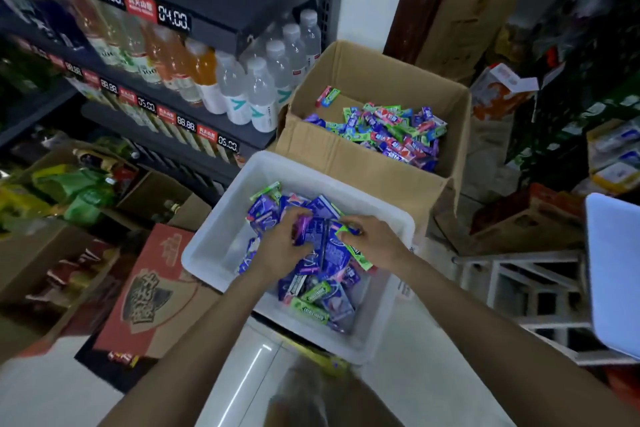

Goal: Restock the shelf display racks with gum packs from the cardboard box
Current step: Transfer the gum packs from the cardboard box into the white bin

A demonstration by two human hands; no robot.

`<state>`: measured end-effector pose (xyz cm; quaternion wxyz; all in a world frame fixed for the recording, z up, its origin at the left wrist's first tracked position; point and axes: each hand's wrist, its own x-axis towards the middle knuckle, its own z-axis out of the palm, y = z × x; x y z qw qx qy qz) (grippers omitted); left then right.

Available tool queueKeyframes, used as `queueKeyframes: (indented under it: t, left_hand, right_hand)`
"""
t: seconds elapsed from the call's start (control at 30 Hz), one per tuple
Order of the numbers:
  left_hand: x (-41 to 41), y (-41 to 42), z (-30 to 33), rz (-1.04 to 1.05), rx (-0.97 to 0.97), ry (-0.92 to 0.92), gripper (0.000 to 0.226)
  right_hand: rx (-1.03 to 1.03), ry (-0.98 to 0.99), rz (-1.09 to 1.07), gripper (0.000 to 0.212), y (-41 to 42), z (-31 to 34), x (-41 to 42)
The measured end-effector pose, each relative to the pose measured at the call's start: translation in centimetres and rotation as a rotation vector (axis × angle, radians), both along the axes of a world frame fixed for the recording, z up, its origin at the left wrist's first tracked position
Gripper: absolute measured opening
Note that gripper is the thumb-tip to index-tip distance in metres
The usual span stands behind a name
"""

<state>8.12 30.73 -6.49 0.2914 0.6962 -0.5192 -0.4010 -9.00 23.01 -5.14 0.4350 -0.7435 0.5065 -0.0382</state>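
Note:
A white plastic bin (221, 229) in front of me holds several purple and green gum packs (322, 291). Both hands are down inside it. My left hand (280, 246) grips purple gum packs (313, 230), its fingers curled round them. My right hand (372, 239) pinches a green gum pack (346, 230) at its fingertips. Behind the bin stands an open cardboard box (349, 156) with a heap of mixed green, blue, red and purple gum packs (391, 132) in its right half.
A dark shelf (180, 121) with bottled drinks (242, 87) and price tags runs along the left. Cardboard cartons, one red-printed (152, 291), stand on the floor at left. A metal frame (519, 284) and a pale blue panel (616, 270) are at right.

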Motion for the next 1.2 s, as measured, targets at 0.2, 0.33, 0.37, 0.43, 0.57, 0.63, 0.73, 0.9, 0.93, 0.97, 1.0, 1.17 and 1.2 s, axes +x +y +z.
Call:
queueKeyframes:
  t: [0.2, 0.33, 0.37, 0.43, 0.57, 0.63, 0.73, 0.9, 0.93, 0.97, 1.0, 1.17, 1.2]
  left_hand:
    - [-0.9, 2.3, -2.7, -0.102, 0.136, -0.128, 0.036]
    - [-1.3, 1.5, -3.4, -0.095, 0.152, -0.258, 0.028]
    - [-1.5, 1.1, -3.2, -0.097, 0.142, -0.297, 0.026]
    - [-1.9, 0.0, -2.4, -0.083, 0.093, -0.368, 0.023]
    - [-2.9, -2.9, 0.7, 0.046, -0.086, -0.3, 0.021]
    - [-3.4, -5.3, 2.6, 0.057, -0.18, -0.235, 0.019]
    - [-4.1, -10.2, 5.2, 0.069, -0.254, -0.19, 0.02]
    - [-4.4, -20.7, 5.7, 0.049, -0.221, -0.244, 0.021]
    - [-4.1, -22.7, 5.1, 0.054, -0.19, -0.273, 0.023]
    - [-3.8, -24.5, 4.3, 0.057, -0.145, -0.301, 0.026]
    - [-3.4, -26.1, 3.4, 0.059, -0.081, -0.328, 0.03]
    - [-2.3, -31.4, -1.7, 0.048, 0.193, -0.393, 0.045]
    - [-2.1, -31.9, -2.5, 0.054, 0.22, -0.417, 0.051]
  right_hand:
    - [0.015, 0.185, 0.246, 0.032, 1.8, -3.1, -1.0]
    - [-0.003, 0.218, 0.283, 0.025, 1.7, -3.8, -0.7]
    - [0.004, 0.207, 0.268, 0.024, 1.4, -3.7, -0.7]
    - [0.013, 0.167, 0.222, 0.025, 0.8, -2.9, -0.8]
    - [-0.103, 0.005, 0.077, 0.023, -2.3, 0.9, -1.6]
    - [-0.188, -0.065, 0.017, 0.023, -4.8, 2.7, -2.3]
    - [-0.217, -0.172, -0.074, 0.022, -9.5, 4.4, -3.2]
    - [-0.195, -0.136, -0.125, 0.026, -18.6, 4.8, -3.7]
    - [-0.189, -0.104, -0.116, 0.028, -20.5, 4.2, -3.5]
    - [-0.187, -0.071, -0.096, 0.03, -22.2, 3.5, -3.4]
    - [-0.186, -0.037, -0.069, 0.033, -23.9, 2.6, -3.1]
    - [-0.136, 0.161, 0.112, 0.057, -30.1, -1.4, -1.7]
    - [-0.121, 0.185, 0.145, 0.061, -31.1, -2.2, -1.5]
